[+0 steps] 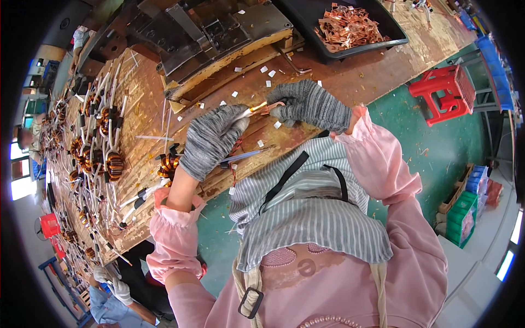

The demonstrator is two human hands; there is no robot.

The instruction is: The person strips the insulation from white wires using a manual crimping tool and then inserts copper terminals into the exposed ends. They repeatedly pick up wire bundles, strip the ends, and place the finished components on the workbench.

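copper shines between two grey knitted gloves. the small copper piece (266, 111) is held up over the worktop (377, 71), near its front edge. the left grip (212, 136) is closed around what looks like a white wire (239, 116), and the tip of that wire meets the copper. the right grip (313, 106) pinches the other side of the copper piece.

the copper piece looks thin and small, so it should weigh very little. it is probably stiff, but a hard squeeze could bend it. smooth metal may slide a bit on the gloves, and a sharp edge could snag the yarn. a thumb and finger on its flat part seems a good hold. the wire looks firm but bendy, so it is likely best held close to its tip, where it can't wobble much.

some things are hard to see. the gloves hide most of the wire and part of the copper. i can't tell if the two are joined or just touching. i also can't tell if the wire leads to the coil (168, 165) beside the left wrist. the big machine (219, 38) and the black tray (366, 51) are cut off at the top.
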